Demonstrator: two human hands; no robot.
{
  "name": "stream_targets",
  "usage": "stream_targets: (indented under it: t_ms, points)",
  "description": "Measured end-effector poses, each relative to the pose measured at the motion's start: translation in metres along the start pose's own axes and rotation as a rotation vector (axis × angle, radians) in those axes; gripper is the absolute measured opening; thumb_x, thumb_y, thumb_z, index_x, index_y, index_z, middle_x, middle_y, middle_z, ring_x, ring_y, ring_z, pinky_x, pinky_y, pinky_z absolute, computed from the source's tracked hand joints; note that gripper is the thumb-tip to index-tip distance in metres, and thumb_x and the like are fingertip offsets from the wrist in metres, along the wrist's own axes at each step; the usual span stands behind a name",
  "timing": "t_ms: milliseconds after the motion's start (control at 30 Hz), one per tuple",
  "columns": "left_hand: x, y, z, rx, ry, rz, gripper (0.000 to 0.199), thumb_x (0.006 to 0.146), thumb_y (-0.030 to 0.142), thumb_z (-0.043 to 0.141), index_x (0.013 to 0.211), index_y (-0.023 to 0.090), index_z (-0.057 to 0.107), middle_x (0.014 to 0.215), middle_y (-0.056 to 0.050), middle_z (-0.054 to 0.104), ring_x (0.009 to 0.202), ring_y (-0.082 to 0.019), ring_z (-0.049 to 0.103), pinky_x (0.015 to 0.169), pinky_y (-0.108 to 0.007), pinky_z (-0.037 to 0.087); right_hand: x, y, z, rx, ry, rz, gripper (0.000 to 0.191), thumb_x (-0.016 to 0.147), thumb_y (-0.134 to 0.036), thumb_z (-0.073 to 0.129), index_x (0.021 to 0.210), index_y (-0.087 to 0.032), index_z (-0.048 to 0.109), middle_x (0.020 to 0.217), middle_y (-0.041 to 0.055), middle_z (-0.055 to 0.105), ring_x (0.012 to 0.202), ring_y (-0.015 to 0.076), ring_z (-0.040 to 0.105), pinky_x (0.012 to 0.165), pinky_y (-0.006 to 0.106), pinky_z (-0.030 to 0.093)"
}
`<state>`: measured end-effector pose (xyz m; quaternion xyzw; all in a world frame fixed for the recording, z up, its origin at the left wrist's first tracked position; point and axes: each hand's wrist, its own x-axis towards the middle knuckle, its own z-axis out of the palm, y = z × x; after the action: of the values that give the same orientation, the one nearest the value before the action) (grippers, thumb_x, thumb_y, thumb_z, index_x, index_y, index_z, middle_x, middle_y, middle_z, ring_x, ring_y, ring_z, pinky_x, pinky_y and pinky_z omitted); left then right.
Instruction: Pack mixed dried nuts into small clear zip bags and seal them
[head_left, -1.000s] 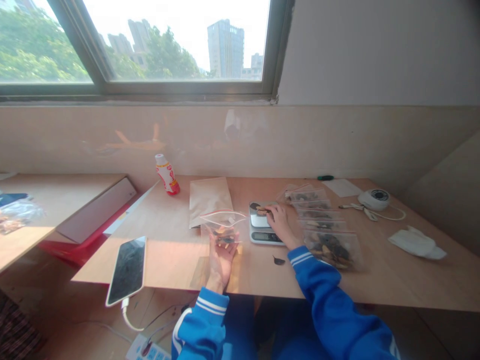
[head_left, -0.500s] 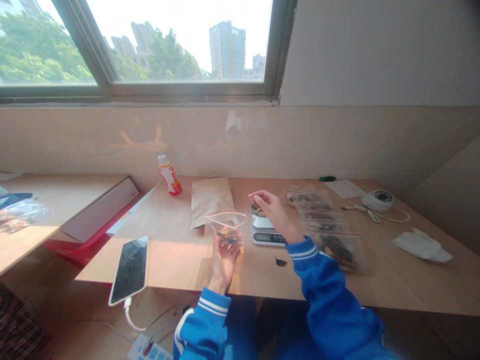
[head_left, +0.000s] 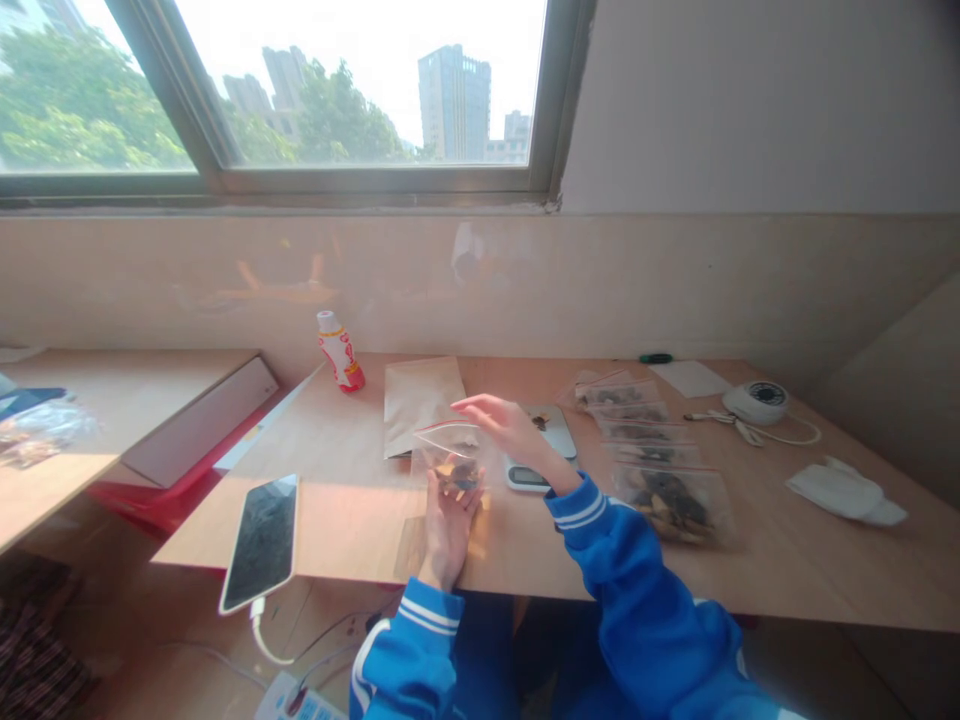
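My left hand [head_left: 448,530] holds a clear zip bag [head_left: 426,466] from below, its red-lined mouth gaping upward. Dried brown and dark pieces [head_left: 456,472] show inside it. Over the mouth of the bag is my right hand [head_left: 506,428], palm down with fingers together and pointing left; the back of the hand hides what the fingertips hold. Behind my right wrist stands a white digital scale [head_left: 561,432], with a few small dark pieces [head_left: 539,423] on its plate.
Several filled zip bags [head_left: 671,500] lie in an overlapping row on the right. Behind my left hand lies a brown paper pouch [head_left: 424,390], with a bottle [head_left: 341,352] beyond. A phone [head_left: 260,540] overhangs the left edge. A white camera [head_left: 756,400] and crumpled tissue [head_left: 846,492] lie farther right.
My right hand has moved left from the scale to above the bag's mouth. Fewer pieces show on the scale. My left hand stays in place with the bag.
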<state>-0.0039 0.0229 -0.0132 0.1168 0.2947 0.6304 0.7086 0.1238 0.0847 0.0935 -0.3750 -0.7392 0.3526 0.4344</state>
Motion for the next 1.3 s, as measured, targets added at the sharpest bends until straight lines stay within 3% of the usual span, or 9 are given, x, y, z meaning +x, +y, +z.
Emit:
stream_targets:
  t_ms: [100, 233, 400, 633, 800, 900, 1033, 1133, 1300]
  points:
    - [0.000, 0.001, 0.000, -0.014, 0.024, -0.005, 0.050, 0.085, 0.052, 0.053, 0.126, 0.023, 0.055, 0.114, -0.009, 0.068, 0.103, -0.024, 0.066, 0.086, -0.033, 0.053, -0.006, 0.032, -0.023, -0.244, 0.249, 0.027, 0.032, 0.093, -0.039, 0.042, 0.106, -0.022, 0.065, 0.113, 0.0078, 0.065, 0.110, 0.0218, 0.058, 0.097, 0.038, 0.042]
    - [0.002, 0.000, -0.002, -0.007, 0.021, -0.006, 0.051, 0.085, 0.051, 0.054, 0.127, 0.023, 0.054, 0.114, -0.010, 0.067, 0.102, -0.024, 0.066, 0.085, -0.033, 0.054, -0.021, 0.094, -0.047, -0.647, 0.073, 0.183, 0.043, 0.084, -0.039, 0.057, 0.124, -0.023, 0.058, 0.135, 0.0140, 0.052, 0.132, 0.0305, 0.038, 0.107, 0.051, 0.028]
    - [0.003, -0.001, -0.004, -0.010, 0.013, -0.009, 0.050, 0.084, 0.051, 0.055, 0.126, 0.025, 0.055, 0.114, -0.009, 0.068, 0.103, -0.023, 0.066, 0.086, -0.033, 0.053, -0.034, 0.127, -0.057, -0.610, 0.030, 0.094, 0.030, 0.085, -0.024, 0.055, 0.113, -0.019, 0.065, 0.118, 0.0136, 0.062, 0.115, 0.0268, 0.053, 0.098, 0.045, 0.040]
    - [0.003, -0.001, -0.005, -0.007, 0.006, -0.011, 0.049, 0.084, 0.051, 0.055, 0.125, 0.025, 0.056, 0.113, -0.008, 0.068, 0.102, -0.023, 0.066, 0.086, -0.032, 0.053, -0.037, 0.121, -0.070, -0.471, 0.140, 0.065, 0.021, 0.078, -0.012, 0.053, 0.086, -0.020, 0.070, 0.093, 0.0066, 0.068, 0.093, 0.0224, 0.061, 0.089, 0.039, 0.046]
    - [0.003, -0.001, -0.005, 0.007, 0.008, -0.017, 0.051, 0.085, 0.052, 0.053, 0.127, 0.025, 0.053, 0.113, -0.009, 0.068, 0.101, -0.023, 0.067, 0.084, -0.032, 0.053, -0.033, 0.114, -0.073, -0.416, 0.309, 0.103, 0.022, 0.075, -0.012, 0.052, 0.088, -0.018, 0.068, 0.094, 0.0081, 0.068, 0.091, 0.0222, 0.063, 0.086, 0.039, 0.049]
    - [0.003, 0.000, -0.004, 0.011, 0.009, -0.024, 0.050, 0.085, 0.051, 0.053, 0.128, 0.025, 0.053, 0.114, -0.009, 0.067, 0.102, -0.023, 0.066, 0.084, -0.032, 0.053, -0.023, 0.090, -0.063, -0.266, 0.368, 0.096, 0.022, 0.077, -0.020, 0.057, 0.096, -0.016, 0.067, 0.099, 0.0092, 0.068, 0.093, 0.0212, 0.064, 0.084, 0.037, 0.050]
    - [0.002, 0.000, -0.002, 0.031, 0.000, -0.026, 0.051, 0.085, 0.051, 0.054, 0.128, 0.023, 0.054, 0.113, -0.010, 0.068, 0.102, -0.023, 0.066, 0.083, -0.030, 0.053, -0.008, 0.035, -0.037, 0.100, 0.247, 0.021, 0.025, 0.076, -0.026, 0.065, 0.100, -0.019, 0.066, 0.102, 0.0070, 0.069, 0.093, 0.0190, 0.064, 0.082, 0.033, 0.051]
    - [0.001, 0.000, -0.001, 0.034, -0.004, -0.020, 0.050, 0.085, 0.052, 0.053, 0.126, 0.024, 0.055, 0.115, -0.009, 0.067, 0.101, -0.022, 0.066, 0.084, -0.031, 0.053, -0.001, 0.005, -0.017, 0.029, 0.068, -0.027, 0.024, 0.076, -0.018, 0.062, 0.099, -0.020, 0.068, 0.100, 0.0046, 0.068, 0.091, 0.0172, 0.064, 0.079, 0.029, 0.051]
    - [0.002, -0.001, -0.003, 0.015, -0.022, -0.021, 0.045, 0.084, 0.051, 0.055, 0.119, 0.024, 0.060, 0.116, -0.008, 0.067, 0.103, -0.022, 0.066, 0.087, -0.032, 0.052, -0.002, 0.006, -0.005, -0.055, -0.141, -0.045, 0.031, 0.077, -0.015, 0.061, 0.106, -0.020, 0.067, 0.103, 0.0046, 0.067, 0.092, 0.0174, 0.063, 0.082, 0.031, 0.051]
